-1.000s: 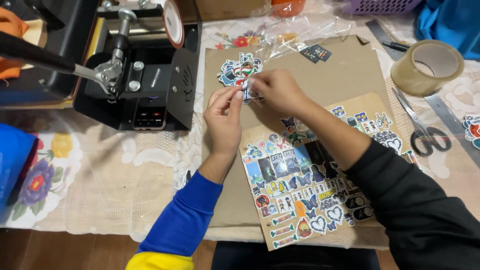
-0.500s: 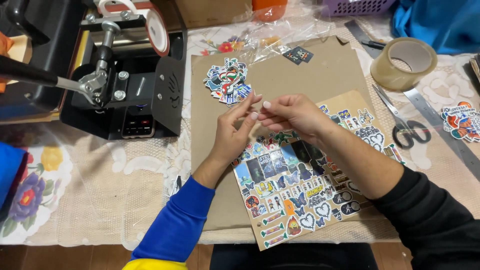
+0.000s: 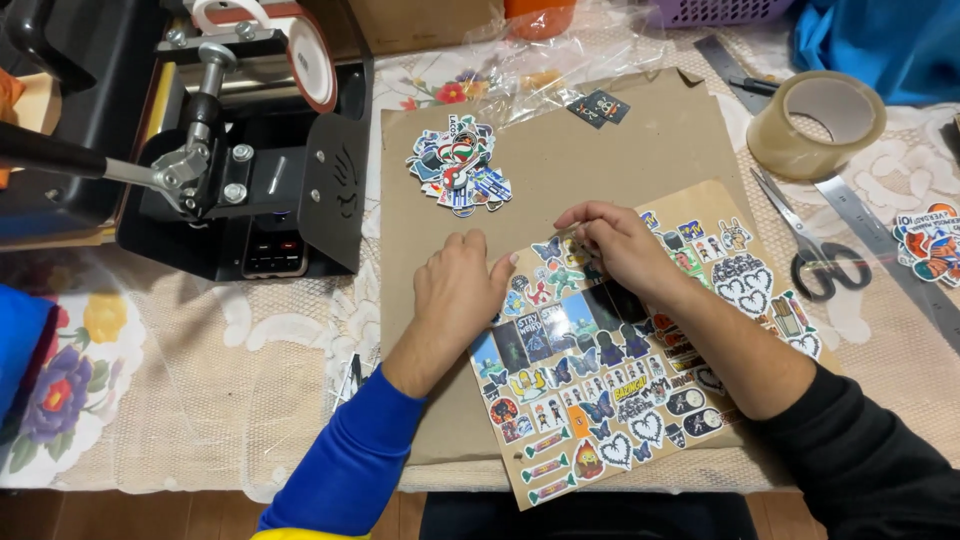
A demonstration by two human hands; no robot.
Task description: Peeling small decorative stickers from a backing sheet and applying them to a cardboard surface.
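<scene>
Head view is showing both hands working over a sticker sheet (image 3: 610,370) that is lying on brown kraft paper (image 3: 560,150) spread across the table. The left hand (image 3: 455,290) is resting palm down at the sheet's upper left corner, fingers loosely curled and holding nothing that can be seen, seemingly pinning the sheet flat. The right hand (image 3: 620,240) is hovering at the sheet's top edge with thumb and forefinger pinched together on something small there, probably a single sticker or its edge; what exactly is being pinched is too small to tell. The sheet's long axis is running from the upper right down toward the lower left, toward the person, so most of its stickers are lying below and nearer than the pinch. The right hand is the one closer to the top row. A pile of loose stickers (image 3: 458,167) is sitting up and left of both hands, well apart from the sheet. A tape roll (image 3: 815,125) and scissors (image 3: 815,250) are lying to the right, and a black press machine (image 3: 235,150) is standing at the left.
</scene>
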